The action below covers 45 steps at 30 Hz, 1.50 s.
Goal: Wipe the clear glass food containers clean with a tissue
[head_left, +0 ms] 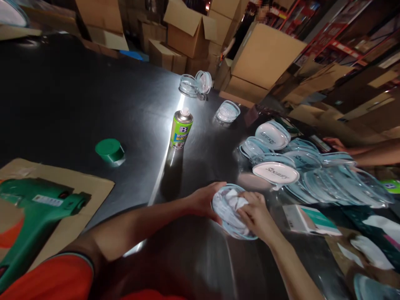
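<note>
Clearly, the right hand (256, 211) pinches a white wad (240, 203) at the clear pouch (225, 213), its rim grasped by the left hand (206, 200); hard pressing could crease it. Out at eleven o'clock, a stray reach might topple the spray can (181, 130); at two, a bump could slide the heaped pouches (321, 183).

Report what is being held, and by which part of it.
The left grip holds a pale-blue-edged pouch by its left edge. The right grip seems to pinch white material over it; by which part cannot be told.

Passable between cap (108, 150) and can (181, 131) — cases (275, 172) seemingly crowd right.
</note>
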{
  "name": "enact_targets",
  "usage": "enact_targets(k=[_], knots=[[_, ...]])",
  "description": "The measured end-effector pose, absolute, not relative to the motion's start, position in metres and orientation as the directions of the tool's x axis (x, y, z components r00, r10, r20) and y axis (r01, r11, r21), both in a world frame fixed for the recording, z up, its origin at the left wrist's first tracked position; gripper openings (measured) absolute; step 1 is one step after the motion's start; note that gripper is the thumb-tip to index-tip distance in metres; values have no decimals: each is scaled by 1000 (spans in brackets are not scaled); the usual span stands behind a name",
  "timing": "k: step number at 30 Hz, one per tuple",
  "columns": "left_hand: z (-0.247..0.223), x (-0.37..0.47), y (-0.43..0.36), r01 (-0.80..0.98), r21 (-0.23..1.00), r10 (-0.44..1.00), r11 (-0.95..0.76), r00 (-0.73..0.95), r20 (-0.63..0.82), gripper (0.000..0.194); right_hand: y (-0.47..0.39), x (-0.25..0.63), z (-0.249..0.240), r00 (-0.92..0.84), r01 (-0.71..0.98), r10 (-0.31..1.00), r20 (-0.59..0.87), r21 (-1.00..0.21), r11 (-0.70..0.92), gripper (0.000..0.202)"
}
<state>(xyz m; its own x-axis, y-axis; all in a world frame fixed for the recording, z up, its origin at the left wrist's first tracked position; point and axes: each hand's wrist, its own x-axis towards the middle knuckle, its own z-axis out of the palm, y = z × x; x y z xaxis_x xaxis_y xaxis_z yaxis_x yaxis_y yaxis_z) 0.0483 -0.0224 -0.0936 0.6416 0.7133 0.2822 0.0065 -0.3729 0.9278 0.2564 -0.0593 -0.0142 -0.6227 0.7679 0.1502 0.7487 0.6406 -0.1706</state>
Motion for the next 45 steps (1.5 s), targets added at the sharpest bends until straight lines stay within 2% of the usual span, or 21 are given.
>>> enact_targets(k=[3,7,11,15,21,25,29,33,37,39,41,45], knots=[[-94,49,-22,17,931,719,-364,641,269,123,-59,253,-16,-597,759,782,180,-188,623,33],[-94,48,-22,31,935,721,-352,647,250,123,-64,250,-13,-633,708,755,172,-267,654,37],[-92,48,-21,12,933,710,-359,652,265,123,-65,258,-12,-546,731,806,230,-340,592,40],[-90,49,-21,31,935,717,-352,651,248,128,-61,257,-19,-454,781,852,261,-345,521,34],[-92,50,-21,53,933,719,-355,653,237,126,-62,244,-25,-447,782,866,224,-373,500,30],[-93,50,-20,67,935,722,-349,655,223,129,-66,235,-21,-454,734,876,161,-490,470,31],[-92,48,-20,64,935,719,-349,659,224,131,-73,236,-12,-424,648,904,63,-676,351,33],[-93,47,-20,57,934,725,-352,648,233,130,-90,249,-4,-273,452,961,-44,-888,87,30],[-94,47,-21,47,926,724,-374,639,260,129,-110,256,1,61,39,992,-106,-993,-109,30],[-95,46,-22,39,921,725,-389,630,279,128,-117,252,3,165,-214,967,-194,-964,-157,33],[-95,44,-23,32,913,724,-406,622,300,127,-122,245,5,188,-410,939,-289,-892,-193,34],[-96,41,-25,45,885,717,-462,606,344,122,-131,236,5,183,-561,908,-377,-798,-219,32]])
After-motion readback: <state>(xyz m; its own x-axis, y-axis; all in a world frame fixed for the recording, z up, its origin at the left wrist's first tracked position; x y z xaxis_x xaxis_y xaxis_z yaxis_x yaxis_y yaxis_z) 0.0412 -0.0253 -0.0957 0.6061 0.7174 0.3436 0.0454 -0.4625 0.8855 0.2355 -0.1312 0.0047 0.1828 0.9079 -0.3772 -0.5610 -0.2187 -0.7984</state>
